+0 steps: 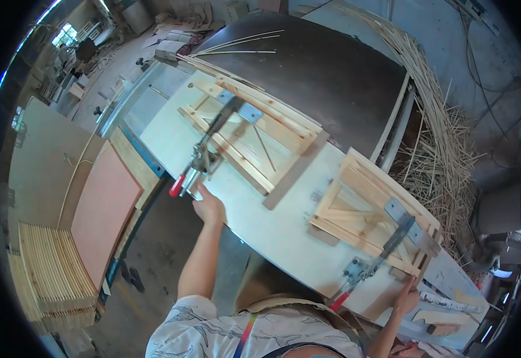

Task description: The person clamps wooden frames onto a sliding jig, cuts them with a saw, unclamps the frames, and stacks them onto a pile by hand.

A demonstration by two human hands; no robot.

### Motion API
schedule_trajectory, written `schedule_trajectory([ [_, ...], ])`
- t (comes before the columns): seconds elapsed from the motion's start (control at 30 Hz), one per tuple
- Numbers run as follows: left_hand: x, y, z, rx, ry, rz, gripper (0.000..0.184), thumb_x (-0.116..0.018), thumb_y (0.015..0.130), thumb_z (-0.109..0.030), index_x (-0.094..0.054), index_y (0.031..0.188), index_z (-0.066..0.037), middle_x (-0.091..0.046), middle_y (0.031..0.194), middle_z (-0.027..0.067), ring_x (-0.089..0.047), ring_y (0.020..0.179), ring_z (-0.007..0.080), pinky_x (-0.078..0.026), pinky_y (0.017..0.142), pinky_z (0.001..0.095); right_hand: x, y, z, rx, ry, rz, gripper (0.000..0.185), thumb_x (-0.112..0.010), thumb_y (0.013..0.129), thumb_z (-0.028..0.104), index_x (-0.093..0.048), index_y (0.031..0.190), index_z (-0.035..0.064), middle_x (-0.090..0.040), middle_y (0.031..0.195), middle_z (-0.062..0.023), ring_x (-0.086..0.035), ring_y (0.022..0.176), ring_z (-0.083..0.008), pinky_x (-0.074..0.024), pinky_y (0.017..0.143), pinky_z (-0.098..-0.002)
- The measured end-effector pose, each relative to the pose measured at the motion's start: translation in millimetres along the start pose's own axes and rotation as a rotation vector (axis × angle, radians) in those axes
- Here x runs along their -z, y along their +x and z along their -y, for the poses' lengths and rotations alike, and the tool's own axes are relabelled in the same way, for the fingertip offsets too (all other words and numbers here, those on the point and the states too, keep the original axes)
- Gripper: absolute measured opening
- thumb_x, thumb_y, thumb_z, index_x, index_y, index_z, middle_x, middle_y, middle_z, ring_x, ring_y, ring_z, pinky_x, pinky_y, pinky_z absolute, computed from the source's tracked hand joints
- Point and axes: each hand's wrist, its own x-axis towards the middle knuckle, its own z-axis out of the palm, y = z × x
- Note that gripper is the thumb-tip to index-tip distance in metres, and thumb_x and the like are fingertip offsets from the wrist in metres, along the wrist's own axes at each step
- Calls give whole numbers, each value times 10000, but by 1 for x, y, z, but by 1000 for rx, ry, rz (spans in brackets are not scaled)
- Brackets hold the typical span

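Observation:
A long white board [245,224] lies at a slant in front of me, carrying two wooden frames and two toggle clamps. My left hand [208,207] is closed around the board's near edge, thumb on top, beside the left toggle clamp [199,156] with its red handle. That clamp's arm reaches over the left wooden frame [245,166]. At the board's right end, my right hand [405,299] grips the edge by the corner of the right wooden frame [356,230]; its lower fingers are hidden. The right toggle clamp [362,268] reaches across that frame.
Behind the board is a dark tabletop [326,71] with thin strips on it. Many thin wood offcuts [445,149] pile up to the right. On the left stand stacked wooden strips [57,271] and a pinkish panel [105,206]. Wood pieces [445,328] lie at lower right.

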Motion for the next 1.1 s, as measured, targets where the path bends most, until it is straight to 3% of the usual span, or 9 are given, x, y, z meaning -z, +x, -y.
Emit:
schedule_trajectory([
  [0.17,-2,0,11,-71,-30,-60,872,-515,1049,-612,-533,1316,217,-619,1294,416,-611,1242,512,-478,1069,490,0,1,-1,201,-50,11,846,-611,954,704,-753,861,-125,-708,764,-317,-721,801,-479,-532,711,-568],
  [0.27,3,-1,62,-33,-571,353,693,-473,1109,-512,-430,1525,41,-559,1494,227,-584,1347,346,-493,1070,480,6,14,-20,347,77,166,772,-647,941,659,-736,790,-93,-693,755,-313,-706,767,-473,-529,702,-566],
  [0.47,72,-337,210,148,-728,713,603,-410,1140,-491,-351,1620,-131,-569,1418,168,-607,1246,295,-538,1041,488,45,45,-76,674,411,462,597,-669,952,574,-743,913,-16,-706,838,-268,-707,814,-418,-528,745,-527],
  [0.6,119,-615,180,256,-538,613,641,-487,1116,-463,-333,1615,-93,-519,1485,179,-636,1179,291,-576,925,449,124,87,-164,850,635,887,424,-731,964,393,-732,1118,-3,-731,990,-228,-711,951,-366,-552,845,-446],
  [0.7,90,-689,184,-10,-453,506,679,-546,1092,-401,-324,1556,42,-578,1402,211,-622,1221,312,-553,969,429,199,136,-287,1015,809,802,400,-761,958,229,-697,1271,-11,-739,1071,-179,-732,993,-284,-558,892,-382],
  [0.83,72,-741,144,77,-124,62,786,-626,1015,-497,-431,1429,142,-620,1325,374,-628,1232,508,-504,1055,537,252,245,-533,646,727,200,405,-716,962,152,-663,1319,-32,-718,1145,-154,-688,1068,-267,-537,971,-388],
  [0.93,66,-738,140,65,0,32,858,-599,1008,-580,-449,1375,180,-606,1348,383,-614,1259,502,-505,1067,521,206,333,-776,52,420,-250,609,-695,1034,355,-567,1437,-84,-670,1288,-248,-647,1166,-327,-527,996,-417],
  [1.03,57,-732,136,65,36,37,898,-580,1009,-606,-433,1402,188,-599,1366,379,-601,1291,491,-499,1084,509,164,399,-1022,-314,341,110,760,-602,1044,555,-535,1478,-65,-623,1386,-234,-608,1190,-325,-511,1009,-475],
  [1.1,45,-726,145,68,20,28,919,-571,1009,-621,-426,1415,189,-597,1377,375,-594,1307,485,-495,1094,504,105,425,-1035,-492,680,39,822,-572,1014,636,-583,1407,-86,-655,1335,-250,-629,1153,-357,-513,1005,-482],
])
